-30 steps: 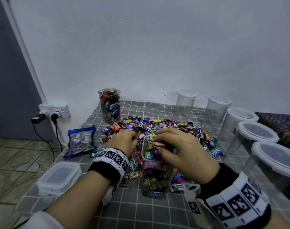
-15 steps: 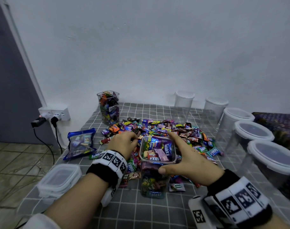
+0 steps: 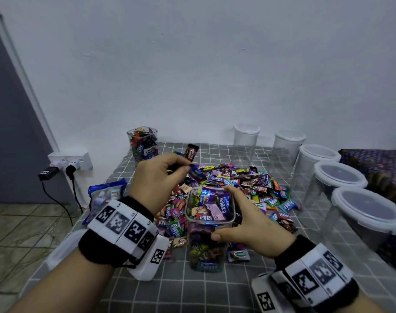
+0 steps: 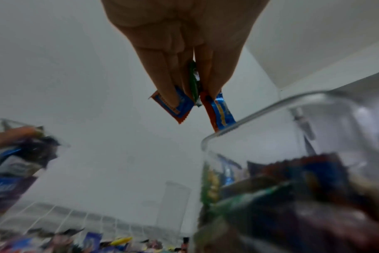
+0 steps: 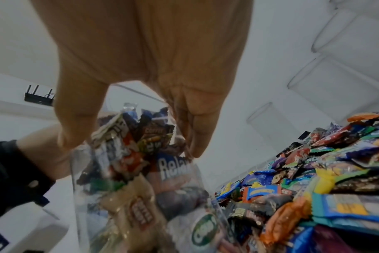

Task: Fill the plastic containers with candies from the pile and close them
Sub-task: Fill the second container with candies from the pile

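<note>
Right hand grasps the rim of the open, nearly full jar, which stands on the checked cloth at the near edge of the candy pile; "Relaxa" wrappers show inside. Left hand, raised above the jar's far left corner, pinches several sweets. Behind stands a filled jar; lidded empty jars line the right.

The open container stands on the counter at lower centre of the frame, candies inside to its rim. The candy pile lies directly behind it. A filled container stands at the counter's upper left corner. Lidded containers run in a row along the right edge. A candy bag lies left of the pile.
</note>
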Demonstrator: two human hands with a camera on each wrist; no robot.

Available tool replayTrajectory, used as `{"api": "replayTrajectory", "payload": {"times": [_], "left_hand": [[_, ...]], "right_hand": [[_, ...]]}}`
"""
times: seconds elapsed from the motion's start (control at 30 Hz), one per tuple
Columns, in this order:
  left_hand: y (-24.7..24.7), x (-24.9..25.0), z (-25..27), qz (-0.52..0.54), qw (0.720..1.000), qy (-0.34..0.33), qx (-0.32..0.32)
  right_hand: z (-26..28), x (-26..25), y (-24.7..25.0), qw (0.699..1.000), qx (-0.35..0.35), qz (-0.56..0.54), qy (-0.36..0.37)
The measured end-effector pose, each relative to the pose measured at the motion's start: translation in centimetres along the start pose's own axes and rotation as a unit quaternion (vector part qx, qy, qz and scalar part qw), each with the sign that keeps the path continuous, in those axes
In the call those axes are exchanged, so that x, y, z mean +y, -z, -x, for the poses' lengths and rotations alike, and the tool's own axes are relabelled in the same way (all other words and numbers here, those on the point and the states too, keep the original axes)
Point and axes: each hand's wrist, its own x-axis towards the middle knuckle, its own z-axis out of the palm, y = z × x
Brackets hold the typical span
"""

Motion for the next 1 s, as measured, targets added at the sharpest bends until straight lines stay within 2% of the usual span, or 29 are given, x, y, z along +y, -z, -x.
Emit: {"api": "replayTrajectory", "payload": {"times": [0.13, 0.27, 0.37, 0.53, 0.67, 0.73, 0.8, 0.9, 1.0], "left_hand": [[-0.1, 1.3, 0.4, -0.048, 0.994, -0.077, -0.062], [-0.5, 1.6, 1.1, -0.066, 0.981, -0.106, -0.148], [-0.6, 1.8, 1.3, -0.052, 0.977, -0.097, -0.180], [-0.5, 1.9, 1.3, 0.052, 0.979, -0.044, -0.193], [-0.5, 2.4, 1.1, 0.113, 0.982, -0.001, -0.149], [-0.5, 2.3, 0.9, 0.079, 0.989, -0.010, -0.124], [-0.7, 2.2, 0.9, 0.024, 0.991, -0.021, -0.132], [-1.1, 2.5, 1.3, -0.067, 0.976, -0.045, -0.201], [-1.3, 2.8, 1.4, -0.073, 0.965, -0.049, -0.246]], "right_hand": [[0.0, 0.0, -0.1, 1.000, 0.001, -0.007, 0.008], [0.0, 0.2, -0.2, 1.000, 0.004, -0.020, 0.016], [-0.1, 0.4, -0.4, 0.999, 0.010, -0.024, 0.023], [-0.3, 0.8, -0.4, 0.999, 0.008, -0.027, 0.028], [-0.3, 1.0, -0.3, 1.000, 0.011, -0.004, 0.023], [-0.3, 1.1, -0.3, 1.000, 0.015, -0.005, 0.022], [-0.4, 1.3, -0.3, 1.000, 0.016, -0.005, 0.021], [-0.5, 1.4, -0.3, 1.000, 0.013, -0.006, 0.019], [-0.5, 1.5, -0.4, 0.999, 0.018, -0.002, 0.030]]}}
